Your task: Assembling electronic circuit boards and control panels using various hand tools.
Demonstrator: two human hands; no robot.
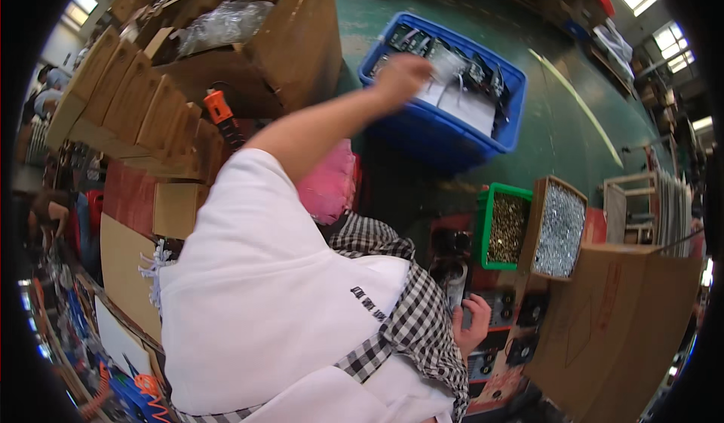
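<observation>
My left hand (403, 74) is stretched out at arm's length over a blue plastic crate (452, 140) on the green floor. The hand is blurred, its fingers curled just above the bagged black parts (483, 72) and white sheets (471, 106) in the crate. I cannot tell whether it holds anything. My right hand (472, 323) is low at my side, its fingers curled around the edge of a black panel (520, 313) with round holes. A white sleeve and a checked apron fill the lower middle of the view.
A green bin of brass-coloured screws (507, 227) stands beside a cardboard box of silver screws (559, 228). A large cardboard box (626, 317) is at the right. Stacked cardboard boxes (136, 98), an orange tool (220, 110) and a pink bag (332, 181) are at the left.
</observation>
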